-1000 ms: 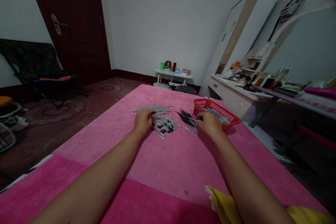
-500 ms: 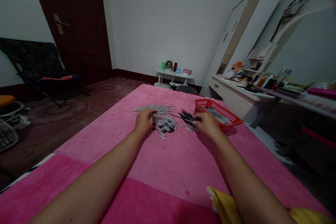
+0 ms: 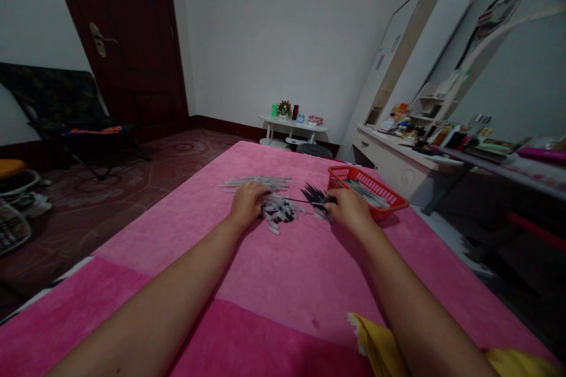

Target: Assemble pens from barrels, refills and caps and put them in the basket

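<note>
Head view: both hands are over a pink cloth, with a thin dark rod spanning the gap between them. The right hand pinches the rod's right end between thumb and fingers, just beside a bundle of dark, pointed sticks. The left hand is curled near the other end, where a paler stretch seems to begin; whether its fingertips grip that part or only rest against it, I cannot tell. Just beside the left hand lies a heap of short white and black pieces, and beyond it a row of long pale tubes, roughly parallel. A red basket holding more slender pale pieces stands just past the right hand. The step in hand looks like bringing the rod into line with the paler part, perhaps to fit one into the other. If so, the next move calls for a steady left side and a gentle, straight push from the right, since so thin a rod could bend or slip aside.
</note>
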### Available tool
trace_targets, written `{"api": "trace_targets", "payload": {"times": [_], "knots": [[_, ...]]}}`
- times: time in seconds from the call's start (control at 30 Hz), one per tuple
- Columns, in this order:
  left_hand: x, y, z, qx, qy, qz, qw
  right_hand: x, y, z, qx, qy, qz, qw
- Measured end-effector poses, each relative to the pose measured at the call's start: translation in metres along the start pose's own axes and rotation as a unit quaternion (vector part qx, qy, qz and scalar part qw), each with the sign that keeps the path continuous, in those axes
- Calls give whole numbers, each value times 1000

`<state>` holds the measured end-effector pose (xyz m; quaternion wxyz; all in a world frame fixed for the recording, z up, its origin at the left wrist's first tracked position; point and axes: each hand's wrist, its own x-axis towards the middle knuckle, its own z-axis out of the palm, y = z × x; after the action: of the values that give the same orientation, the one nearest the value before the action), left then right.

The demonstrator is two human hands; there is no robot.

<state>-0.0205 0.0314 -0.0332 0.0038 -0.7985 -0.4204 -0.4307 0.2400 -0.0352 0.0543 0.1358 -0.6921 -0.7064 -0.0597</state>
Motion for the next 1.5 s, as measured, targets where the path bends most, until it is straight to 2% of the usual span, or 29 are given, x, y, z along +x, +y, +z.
{"api": "trace_targets", "payload": {"times": [0.1, 0.27, 0.33, 0.4, 0.53, 0.63, 0.97, 1.27, 1.5], "knots": [[0, 9, -2, 6, -18, 27, 999, -1, -4, -1, -2, 3, -7, 1000], [0, 14, 1, -49, -13, 34, 998, 0, -16, 12, 109, 19, -47, 993], [0, 10, 4, -87, 20, -4, 996, 0, -18, 19, 152, 42, -47, 986], [1, 5, 7, -128, 72, -70, 987, -1, -18, 25, 154, 55, -33, 986], [4, -3, 7, -219, 152, -196, 944, -3, -10, 32, 68, 16, -16, 997], [5, -3, 4, -244, 170, -228, 927, -3, -8, 36, 31, -13, -19, 999], [4, 2, 3, -229, 153, -203, 940, -13, -39, 53, 73, -23, -161, 984], [2, -4, 10, -198, 134, -182, 954, -18, -50, 59, 31, -56, -147, 987], [1, -3, 11, -144, 111, -132, 974, -19, -47, 58, -6, -33, -191, 981]]}}
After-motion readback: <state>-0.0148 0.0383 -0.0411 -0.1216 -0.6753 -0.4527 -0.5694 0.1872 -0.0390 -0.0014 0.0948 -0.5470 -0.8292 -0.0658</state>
